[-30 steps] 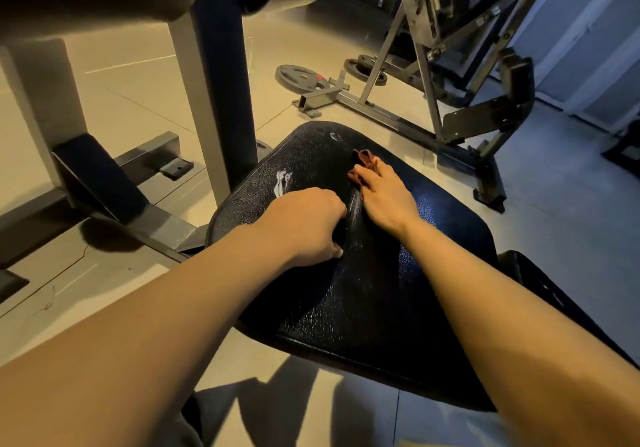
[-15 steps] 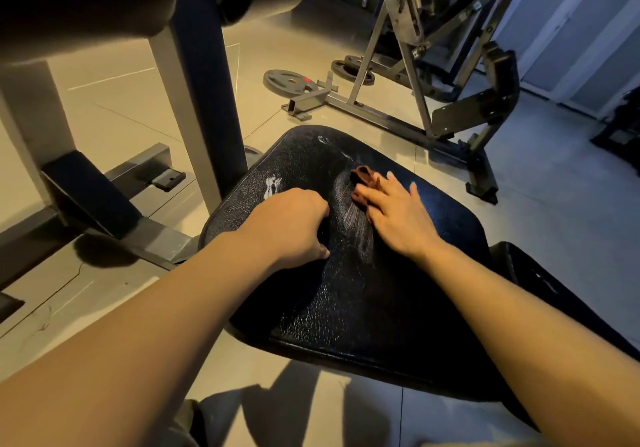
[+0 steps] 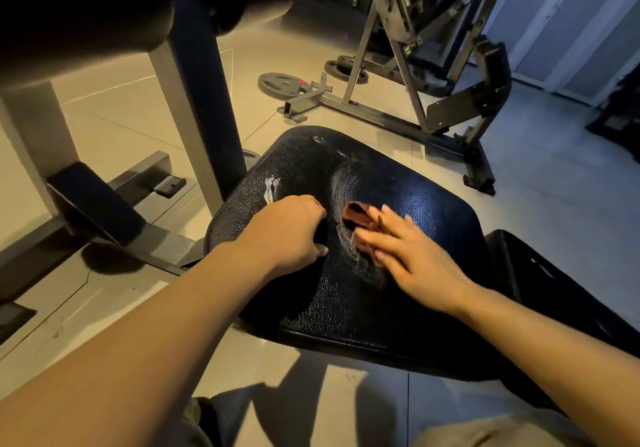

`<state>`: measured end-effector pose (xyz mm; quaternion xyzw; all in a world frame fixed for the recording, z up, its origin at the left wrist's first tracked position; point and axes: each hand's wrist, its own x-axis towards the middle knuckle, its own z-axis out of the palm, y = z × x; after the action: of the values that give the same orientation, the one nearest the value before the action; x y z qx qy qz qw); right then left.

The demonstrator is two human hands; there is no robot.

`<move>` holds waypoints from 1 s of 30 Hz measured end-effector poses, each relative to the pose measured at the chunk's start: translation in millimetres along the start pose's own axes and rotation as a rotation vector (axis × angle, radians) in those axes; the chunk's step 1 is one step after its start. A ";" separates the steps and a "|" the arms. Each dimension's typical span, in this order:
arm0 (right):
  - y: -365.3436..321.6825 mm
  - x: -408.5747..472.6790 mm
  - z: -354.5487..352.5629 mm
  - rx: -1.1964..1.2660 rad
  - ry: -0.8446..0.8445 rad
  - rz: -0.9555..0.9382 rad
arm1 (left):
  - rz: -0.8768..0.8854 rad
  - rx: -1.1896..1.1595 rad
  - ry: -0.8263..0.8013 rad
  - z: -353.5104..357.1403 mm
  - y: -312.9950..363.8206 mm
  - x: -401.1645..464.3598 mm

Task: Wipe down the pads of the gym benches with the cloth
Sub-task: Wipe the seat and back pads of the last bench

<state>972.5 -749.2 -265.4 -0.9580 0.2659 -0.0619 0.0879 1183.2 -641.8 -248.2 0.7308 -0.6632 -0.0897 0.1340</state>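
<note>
A black textured bench pad (image 3: pixel 433 204) fills the middle of the view, with a wet, smeared streak down its centre. My right hand (image 3: pixel 412 256) lies flat on it, its straight fingers pressing a small brown cloth (image 3: pixel 355 212) against the pad. Only the cloth's far end shows past the fingertips. My left hand (image 3: pixel 287 231) rests on the pad's left part as a fist, just left of the streak. I see nothing in its curled fingers.
A second black pad (image 3: pixel 540 273) adjoins at the right. A grey steel post (image 3: pixel 197 100) and base bars stand close on the left, under a dark padded roller (image 3: pixel 86 13). Weight plates (image 3: pixel 282 83) and another machine's frame (image 3: pixel 381 114) sit on the tiled floor beyond.
My right hand has slid the cloth back toward me along the pad, leaving a longer wet streak. My left fist has stayed in place on the pad.
</note>
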 end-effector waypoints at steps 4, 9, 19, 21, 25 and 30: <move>5.9 65.1 5.4 0.030 0.092 0.282 | 0.000 0.031 -0.022 -2.3 4.6 -5.5; -24.5 51.3 13.4 0.076 0.104 0.169 | 0.015 0.069 -0.027 -2.4 11.1 -18.0; -10.5 -2.3 10.9 0.046 0.099 0.204 | 0.046 0.123 -0.045 -1.3 12.6 -54.6; -34.0 23.7 17.3 0.042 0.100 0.244 | 0.047 0.134 -0.051 -2.3 14.9 -62.1; -85.4 17.5 28.8 0.046 0.097 0.065 | 0.045 0.132 -0.061 -3.8 20.0 -75.2; -57.9 -47.4 16.2 0.067 0.045 0.078 | 0.045 0.111 -0.096 -2.0 24.7 -86.8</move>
<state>963.7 -673.6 -273.0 -0.9418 0.3026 -0.0889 0.1165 1151.4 -557.6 -242.6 0.7170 -0.6890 -0.0846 0.0633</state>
